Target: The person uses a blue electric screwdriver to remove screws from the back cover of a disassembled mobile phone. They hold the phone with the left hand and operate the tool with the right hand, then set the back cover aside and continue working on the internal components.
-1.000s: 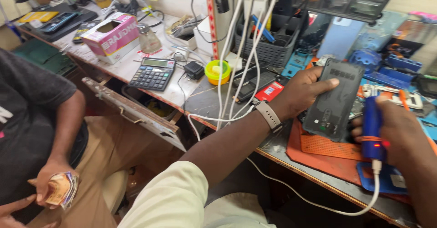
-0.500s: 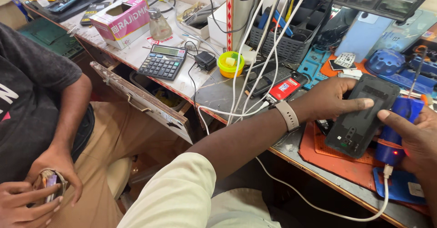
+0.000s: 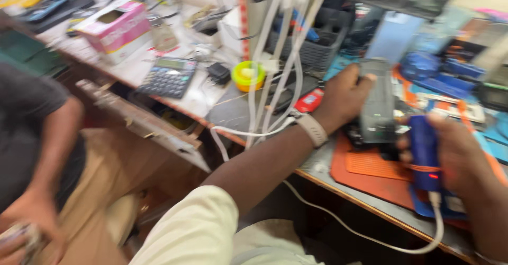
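Left hand (image 3: 344,93) grip closed around 1 grey phone body (image 3: 377,103), edge-up over the orange mat (image 3: 370,170); right hand (image 3: 455,148) wrapped on 1 blue corded tool (image 3: 423,146) just beside it, work-in-hand stage, cluttered surface (image 3: 222,109) beyond.

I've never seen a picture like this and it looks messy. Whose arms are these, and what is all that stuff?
The camera sits on a person's head and looks down, so the two arms are that person's own. The left hand grips a dark flat phone-like slab, tilted up on edge. The right hand holds a blue handheld tool with a white cable. Beneath lies an orange rubber mat on the cluttered workbench. Further left are a dark calculator, a pink cardboard box and a yellow-green round tape roll. Another seated person is at the left.
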